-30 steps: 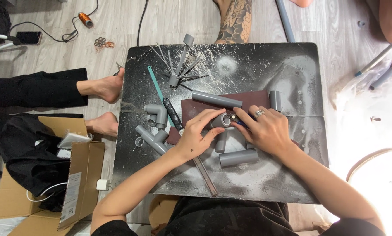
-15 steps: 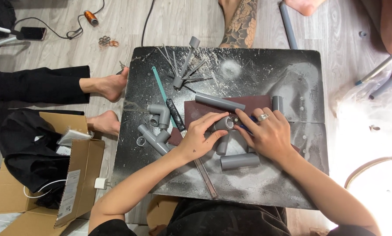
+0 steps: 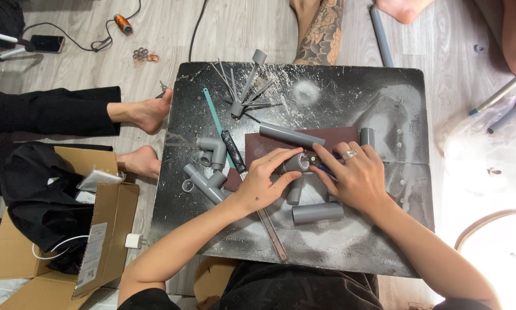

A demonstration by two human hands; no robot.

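Head view. Your left hand (image 3: 268, 175) lies palm down on the black table (image 3: 384, 241), its fingers curled over the near end of a grey pipe fitting (image 3: 297, 166) and grasping it. Your right hand (image 3: 354, 179) meets it from the other side, forefinger and thumb pinched on the same fitting; a ring shows on one finger. The fitting sits between your two hands, on the near edge of a dark red sheet (image 3: 269, 143) spread on the table. One leg of the fitting points back towards you, between your wrists.

Just beyond your fingertips a straight grey pipe (image 3: 292, 135) lies slantwise across the sheet. A short grey pipe piece (image 3: 318, 213) lies on the table just below your right palm, apart from it. Left of your left hand lie a black-handled tool (image 3: 234, 151), a grey elbow fitting (image 3: 212, 150) and a grey tee fitting (image 3: 207, 183), all near one another. A thin metal strip (image 3: 272, 235) runs under your left forearm. Beyond your right knuckles a short upright grey sleeve (image 3: 368, 136) stands on the table.

Well away to your left, another person's bare feet (image 3: 146, 112) rest at the table's edge, and an open cardboard box (image 3: 106, 218) sits on the floor.
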